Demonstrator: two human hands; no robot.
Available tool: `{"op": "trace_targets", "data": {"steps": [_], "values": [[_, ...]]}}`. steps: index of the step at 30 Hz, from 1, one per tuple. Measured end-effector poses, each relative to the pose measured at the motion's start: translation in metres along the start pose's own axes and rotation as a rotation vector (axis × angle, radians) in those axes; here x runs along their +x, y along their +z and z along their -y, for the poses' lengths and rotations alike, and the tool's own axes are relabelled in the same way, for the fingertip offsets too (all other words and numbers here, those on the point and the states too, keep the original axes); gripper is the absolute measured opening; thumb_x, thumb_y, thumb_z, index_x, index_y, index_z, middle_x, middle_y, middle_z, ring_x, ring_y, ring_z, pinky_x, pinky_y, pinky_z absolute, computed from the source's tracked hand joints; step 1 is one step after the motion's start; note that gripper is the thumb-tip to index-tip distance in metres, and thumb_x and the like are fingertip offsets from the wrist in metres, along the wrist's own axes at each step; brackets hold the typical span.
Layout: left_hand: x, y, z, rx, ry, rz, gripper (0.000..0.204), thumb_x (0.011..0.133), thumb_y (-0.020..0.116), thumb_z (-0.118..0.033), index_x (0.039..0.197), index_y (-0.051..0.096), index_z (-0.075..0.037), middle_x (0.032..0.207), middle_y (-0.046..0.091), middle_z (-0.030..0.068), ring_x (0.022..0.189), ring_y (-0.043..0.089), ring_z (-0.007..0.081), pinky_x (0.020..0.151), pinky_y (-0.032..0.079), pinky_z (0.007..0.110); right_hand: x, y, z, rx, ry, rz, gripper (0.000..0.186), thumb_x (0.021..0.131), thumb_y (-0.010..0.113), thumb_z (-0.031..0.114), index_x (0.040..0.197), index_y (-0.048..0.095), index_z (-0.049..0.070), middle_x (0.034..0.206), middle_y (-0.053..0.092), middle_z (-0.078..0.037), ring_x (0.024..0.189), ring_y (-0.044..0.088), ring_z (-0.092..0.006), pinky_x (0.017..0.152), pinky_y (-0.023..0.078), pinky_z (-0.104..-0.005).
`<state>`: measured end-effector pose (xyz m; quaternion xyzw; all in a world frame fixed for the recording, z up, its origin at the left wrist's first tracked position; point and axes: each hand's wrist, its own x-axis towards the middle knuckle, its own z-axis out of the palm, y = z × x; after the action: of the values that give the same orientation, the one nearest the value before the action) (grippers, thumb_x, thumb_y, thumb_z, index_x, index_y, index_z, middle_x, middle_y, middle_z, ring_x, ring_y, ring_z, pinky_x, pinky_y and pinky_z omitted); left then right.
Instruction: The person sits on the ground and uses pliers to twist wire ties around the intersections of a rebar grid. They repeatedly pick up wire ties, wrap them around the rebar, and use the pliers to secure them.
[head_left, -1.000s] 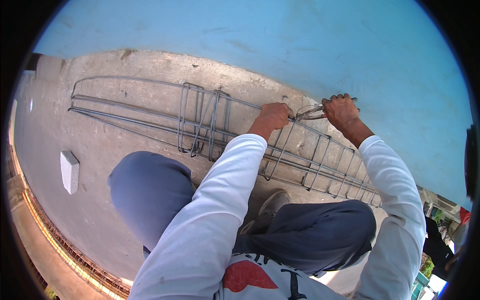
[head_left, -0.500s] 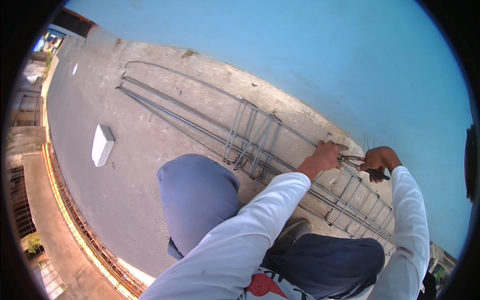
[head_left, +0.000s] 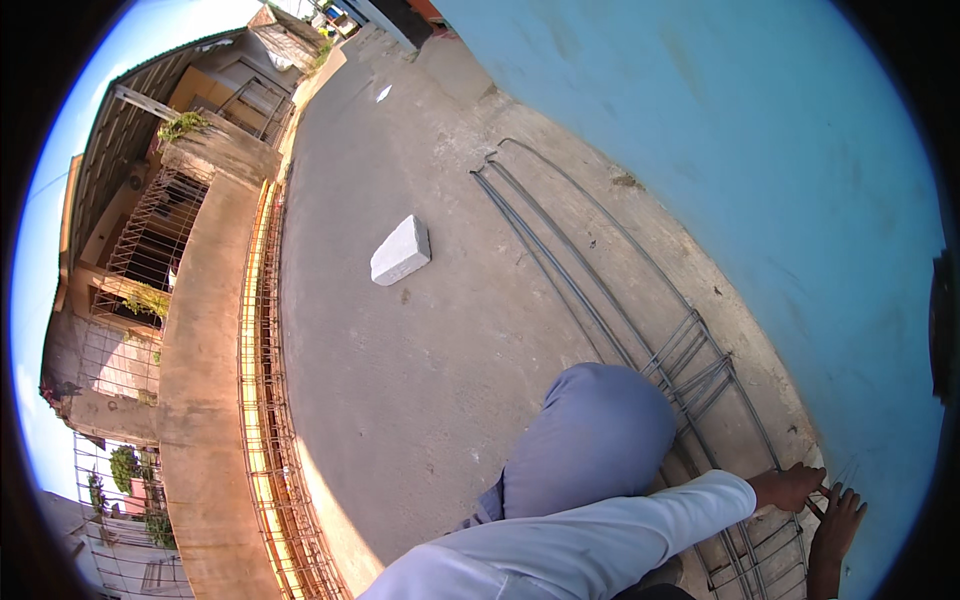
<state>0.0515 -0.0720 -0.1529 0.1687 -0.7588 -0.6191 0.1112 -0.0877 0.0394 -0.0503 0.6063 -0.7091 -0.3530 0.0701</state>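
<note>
At the lower right, my left hand [head_left: 790, 487] is closed beside the upper bar of a steel rebar cage [head_left: 682, 375]; what its fingers pinch is too small to make out. Just right of it, my right hand [head_left: 838, 525] is curled round a pair of pincers, whose dark metal shows only in part between the hands. Thin tie wires [head_left: 850, 472] stick up past my fingers, in front of the blue wall. The cage's long bars run away along the foot of the wall, with rectangular stirrups round them near my knee.
A white block [head_left: 402, 250] lies on the grey concrete ground [head_left: 370, 350]. My bent knee [head_left: 600, 430] is close against the cage. The blue wall [head_left: 720, 130] rises along the right. On the left, more rebar cages [head_left: 262, 400] stretch beside a low wall [head_left: 205, 400].
The view has swung left, so the hands and cage now sit lower and farther right. Both hands stay together at the cage's upper bar; the pincers are now mostly hidden.
</note>
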Motion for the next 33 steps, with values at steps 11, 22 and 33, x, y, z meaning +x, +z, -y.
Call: {"op": "trace_targets", "data": {"steps": [11, 22, 33], "values": [[-0.060, -0.023, 0.006, 0.382, 0.176, -0.658, 0.062, 0.082, 0.079, -0.022, 0.129, 0.048, 0.004, 0.120, 0.058, 0.0183, 0.126, 0.048, 0.0381, 0.109, 0.033, 0.052, 0.036, -0.086, -0.021, 0.338, -0.122, 0.370, 0.078, 0.084, 0.078, 0.019, 0.146, 0.038, -0.006, 0.102, 0.065, -0.022, 0.102, 0.067, -0.0362, 0.099, 0.049, -0.0467], [-0.106, 0.036, 0.047, 0.587, -0.451, -0.427, 0.046, 0.093, 0.068, -0.029, 0.122, 0.052, 0.002, 0.111, 0.058, 0.0191, 0.083, 0.069, 0.0314, 0.076, 0.055, 0.041, 0.056, -0.110, -0.029, 0.877, 0.112, 0.876, 0.057, 0.087, 0.080, 0.026, 0.107, 0.057, -0.023, 0.073, 0.073, -0.022, 0.054, 0.072, -0.0301, 0.046, 0.057, -0.0407], [-0.075, 0.030, 0.043, 0.518, -0.484, -0.252, 0.025, 0.099, 0.056, -0.020, 0.114, 0.056, 0.000, 0.109, 0.064, 0.0213, 0.098, 0.071, 0.0367, 0.081, 0.059, 0.046, 0.041, -0.067, -0.046, 0.984, 0.131, 0.852, 0.074, 0.090, 0.059, 0.074, 0.079, 0.066, 0.001, 0.062, 0.060, -0.008, 0.045, 0.056, -0.0175, 0.044, 0.046, -0.0364]]}}
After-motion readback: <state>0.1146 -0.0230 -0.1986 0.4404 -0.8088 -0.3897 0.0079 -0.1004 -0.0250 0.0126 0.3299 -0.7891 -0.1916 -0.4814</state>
